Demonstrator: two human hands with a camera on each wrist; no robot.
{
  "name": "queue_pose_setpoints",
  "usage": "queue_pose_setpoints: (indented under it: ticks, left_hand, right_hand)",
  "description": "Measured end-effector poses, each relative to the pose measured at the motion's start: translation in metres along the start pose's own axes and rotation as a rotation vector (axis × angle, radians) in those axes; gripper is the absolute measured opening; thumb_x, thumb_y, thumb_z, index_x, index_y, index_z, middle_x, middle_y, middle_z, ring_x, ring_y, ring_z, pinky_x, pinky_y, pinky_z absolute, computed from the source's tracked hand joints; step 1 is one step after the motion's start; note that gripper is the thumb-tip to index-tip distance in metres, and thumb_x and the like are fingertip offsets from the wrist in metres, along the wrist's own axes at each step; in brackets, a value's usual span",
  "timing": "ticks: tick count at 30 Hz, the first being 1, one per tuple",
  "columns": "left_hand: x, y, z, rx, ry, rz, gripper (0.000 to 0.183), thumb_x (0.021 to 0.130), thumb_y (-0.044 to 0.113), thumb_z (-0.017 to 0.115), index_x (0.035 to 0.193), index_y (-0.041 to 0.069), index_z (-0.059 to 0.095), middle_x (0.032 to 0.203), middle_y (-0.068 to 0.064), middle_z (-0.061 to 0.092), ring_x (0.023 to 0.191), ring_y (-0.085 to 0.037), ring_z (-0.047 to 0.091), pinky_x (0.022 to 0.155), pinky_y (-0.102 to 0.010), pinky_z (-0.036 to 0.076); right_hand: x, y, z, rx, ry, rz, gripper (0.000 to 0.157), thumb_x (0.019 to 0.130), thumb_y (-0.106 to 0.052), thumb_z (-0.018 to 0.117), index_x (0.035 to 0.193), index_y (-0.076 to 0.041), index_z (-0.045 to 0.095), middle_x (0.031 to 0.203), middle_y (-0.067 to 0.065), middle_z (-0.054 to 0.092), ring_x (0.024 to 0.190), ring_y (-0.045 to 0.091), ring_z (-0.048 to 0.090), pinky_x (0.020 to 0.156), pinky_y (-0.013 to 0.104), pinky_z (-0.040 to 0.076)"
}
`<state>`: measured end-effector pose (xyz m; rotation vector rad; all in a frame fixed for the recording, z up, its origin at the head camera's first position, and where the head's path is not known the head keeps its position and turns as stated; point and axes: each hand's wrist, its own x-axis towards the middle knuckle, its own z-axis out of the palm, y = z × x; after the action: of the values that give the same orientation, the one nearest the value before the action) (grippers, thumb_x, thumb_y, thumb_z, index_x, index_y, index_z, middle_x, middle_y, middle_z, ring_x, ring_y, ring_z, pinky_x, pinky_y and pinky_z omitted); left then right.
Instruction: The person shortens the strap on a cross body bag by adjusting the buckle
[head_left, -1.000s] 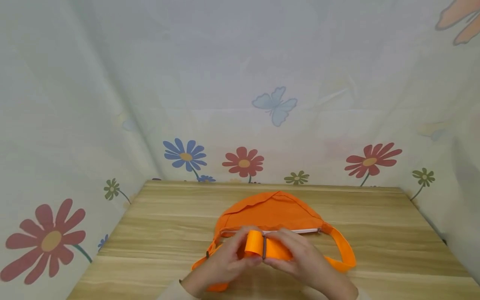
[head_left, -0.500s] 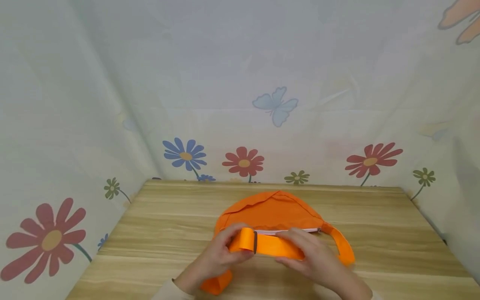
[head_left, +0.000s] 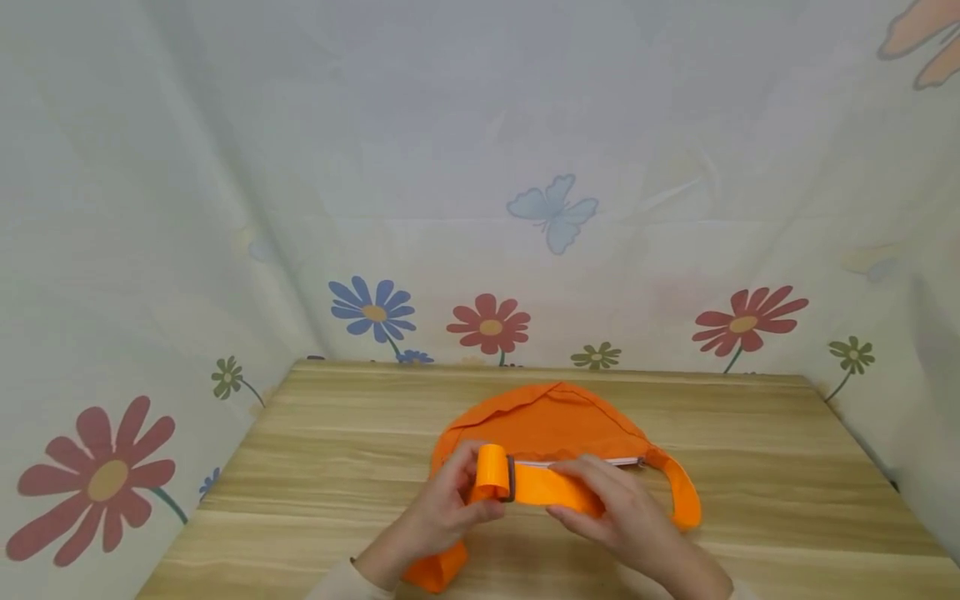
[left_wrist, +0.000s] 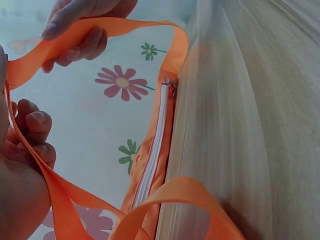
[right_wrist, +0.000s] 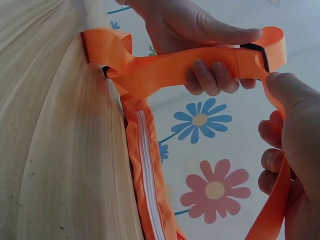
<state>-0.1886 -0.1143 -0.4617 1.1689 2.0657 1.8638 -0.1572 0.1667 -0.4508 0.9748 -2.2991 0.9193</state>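
Observation:
An orange waist bag [head_left: 540, 425] with a white zipper [head_left: 611, 462] lies on the table, its strap [head_left: 558, 490] lifted in front of it. The left hand [head_left: 446, 508] pinches the strap beside a dark slide buckle [head_left: 512, 478], where the webbing forms a raised loop [head_left: 492, 467]. To the right of the buckle, the right hand [head_left: 615, 508] grips the strap between thumb and fingers. In the right wrist view the buckle [right_wrist: 262, 52] sits between both hands, with the left thumb along the strap's edge. Part of the bag's left side is hidden behind the left hand.
The wood-grain table [head_left: 787, 467] carries the bag near its middle. A slack strap end [head_left: 438, 568] hangs by the left forearm, and another strap stretch [head_left: 681, 492] curves at the bag's right. A floral curtain [head_left: 637, 275] stands behind and at both sides.
The hands have moved apart, the left one shifting left with the buckle, exposing more strap between them. Lately the loop at the buckle stands slightly higher, and the strap at the right has drawn in.

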Motion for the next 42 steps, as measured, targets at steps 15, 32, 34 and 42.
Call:
queue_pose_setpoints:
  ticks: [15, 32, 34, 42]
  left_hand:
    - [0.007, 0.003, 0.007, 0.234, -0.023, -0.018, 0.054, 0.091, 0.047, 0.076, 0.135, 0.017, 0.066, 0.125, -0.003, 0.075, 0.107, -0.008, 0.069, 0.102, -0.030, 0.060]
    - [0.010, 0.018, 0.001, 0.514, -0.089, -0.092, 0.051, 0.090, 0.043, 0.085, 0.136, 0.028, 0.069, 0.128, 0.015, 0.073, 0.111, -0.005, 0.067, 0.106, -0.029, 0.058]
    - [0.009, 0.018, 0.000, 0.522, -0.091, -0.076, 0.053, 0.090, 0.046, 0.083, 0.138, 0.028, 0.069, 0.131, 0.015, 0.073, 0.112, -0.007, 0.068, 0.106, -0.030, 0.058]
    - [0.000, 0.018, -0.011, 0.616, -0.071, -0.153, 0.054, 0.094, 0.047, 0.082, 0.144, 0.031, 0.068, 0.142, 0.013, 0.071, 0.126, -0.016, 0.069, 0.111, -0.040, 0.057]
  right_hand:
    - [0.006, -0.001, 0.011, 0.053, 0.063, -0.128, 0.046, 0.096, -0.043, 0.081, 0.132, -0.016, 0.074, 0.121, -0.002, 0.079, 0.103, 0.016, 0.076, 0.101, 0.013, 0.054]
    - [0.004, 0.003, 0.012, -0.009, 0.078, -0.165, 0.048, 0.096, -0.047, 0.079, 0.128, -0.012, 0.075, 0.120, 0.002, 0.080, 0.105, 0.023, 0.079, 0.105, 0.015, 0.053]
    - [0.004, 0.003, 0.011, -0.009, 0.074, -0.159, 0.049, 0.097, -0.051, 0.076, 0.126, -0.011, 0.075, 0.119, 0.002, 0.081, 0.104, 0.022, 0.079, 0.104, 0.015, 0.054]
    - [0.001, 0.007, 0.008, -0.008, 0.077, -0.129, 0.047, 0.093, -0.045, 0.084, 0.127, -0.013, 0.075, 0.118, 0.002, 0.081, 0.103, 0.022, 0.078, 0.105, 0.010, 0.050]
